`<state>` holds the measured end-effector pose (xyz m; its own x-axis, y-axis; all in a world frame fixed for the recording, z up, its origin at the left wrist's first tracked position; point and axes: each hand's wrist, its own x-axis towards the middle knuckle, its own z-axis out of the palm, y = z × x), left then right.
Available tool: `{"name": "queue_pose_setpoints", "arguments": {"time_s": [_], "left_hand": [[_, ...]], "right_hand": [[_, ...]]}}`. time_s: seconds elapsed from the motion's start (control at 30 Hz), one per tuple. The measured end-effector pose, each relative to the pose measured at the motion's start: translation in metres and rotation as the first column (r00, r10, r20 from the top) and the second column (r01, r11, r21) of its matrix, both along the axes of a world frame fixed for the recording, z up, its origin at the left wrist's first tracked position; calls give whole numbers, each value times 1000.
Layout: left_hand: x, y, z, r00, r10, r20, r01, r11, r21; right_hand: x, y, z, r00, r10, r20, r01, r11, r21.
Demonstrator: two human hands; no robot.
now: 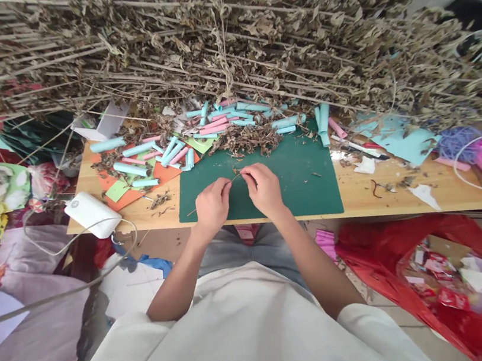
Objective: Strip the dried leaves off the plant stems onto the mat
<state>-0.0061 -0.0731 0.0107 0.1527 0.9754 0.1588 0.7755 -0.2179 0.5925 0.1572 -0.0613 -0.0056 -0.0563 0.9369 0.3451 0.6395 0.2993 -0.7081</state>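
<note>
Over the green cutting mat, my left hand pinches a thin dried stem; the stem's tail sticks out to the left below the hand. My right hand has its fingertips closed on the other end of the same stem, near a small bit of dry leaf. Just beyond both hands lies a heap of crumbled dried leaves at the mat's far edge. Blue paper rolls and pink paper rolls lie scattered around that heap.
A large bundle of dried stalks spans the back of the wooden table. A white power bank with a cable sits at the left edge. Blue paper and a pen lie right. A red plastic bag of scraps stands below.
</note>
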Motion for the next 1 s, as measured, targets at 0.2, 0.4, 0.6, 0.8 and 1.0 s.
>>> {"name": "queue_pose_setpoints", "arguments": {"time_s": [0.2,0.4,0.6,0.8,1.0], "left_hand": [[6,2,-12,1000,3,4,-4,998,66],[11,5,-16,998,58,18,-60,992,108],[12,9,-22,999,32,-33,-28,994,108],[11,8,-24,993,7,-114,11,988,156],[10,7,-26,986,-4,-167,36,981,190]], "right_hand": [[1,5,-3,979,-144,145,142,990,20],[10,12,-6,942,-246,227,243,969,42],[11,6,-9,959,-145,245,118,985,122],[10,3,-9,961,-93,260,66,992,110],[10,2,-7,947,-106,302,74,990,118]]}}
